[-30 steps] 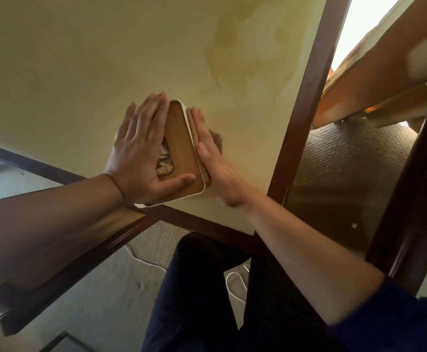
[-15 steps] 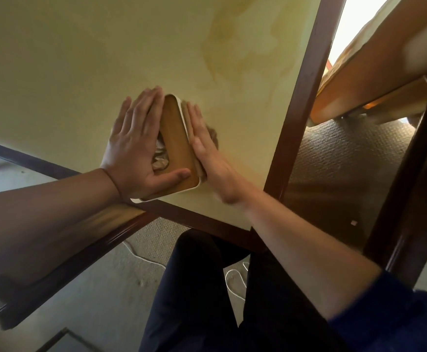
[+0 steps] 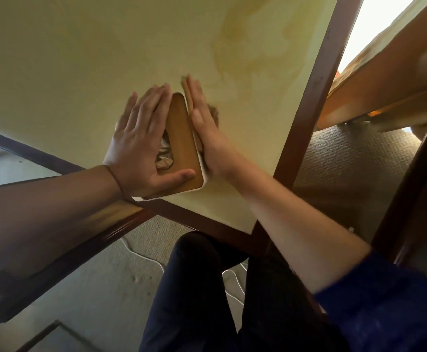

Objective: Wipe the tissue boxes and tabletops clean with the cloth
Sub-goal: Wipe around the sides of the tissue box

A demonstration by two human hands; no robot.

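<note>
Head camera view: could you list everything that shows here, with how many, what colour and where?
tissue box: one, wooden brown top with white rim, on the table near its front edge, between the two hands
cloth: one, brownish, mostly hidden behind the right hand, against the box's right side
table: one, pale yellow top with dark brown edge, fills the upper left
stain: one, darker yellow patch, on the tabletop beyond the box
carpet: beige-brown, floor at right
cable: white, on the floor under the table edge
left hand: flat on the box top
right hand: fingers straight, pressed along the box's right side
</note>
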